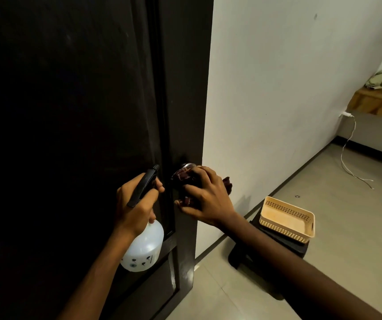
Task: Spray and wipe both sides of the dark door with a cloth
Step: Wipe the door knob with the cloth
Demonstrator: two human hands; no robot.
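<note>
The dark door (70,112) fills the left half of the view, its edge running down beside the white wall. My left hand (137,204) grips the black trigger head of a white spray bottle (145,248), close to the door face. My right hand (206,197) holds a dark red cloth (186,177) wrapped over the metal door knob (186,166) near the door's edge. Most of the knob is hidden under the cloth and my fingers.
A beige perforated plastic basket (287,219) sits on a low black stool (270,250) against the white wall (289,88) to the right. A white charger cable (347,153) hangs from a wall socket onto the tiled floor. A wooden shelf (379,102) with clutter stands far right.
</note>
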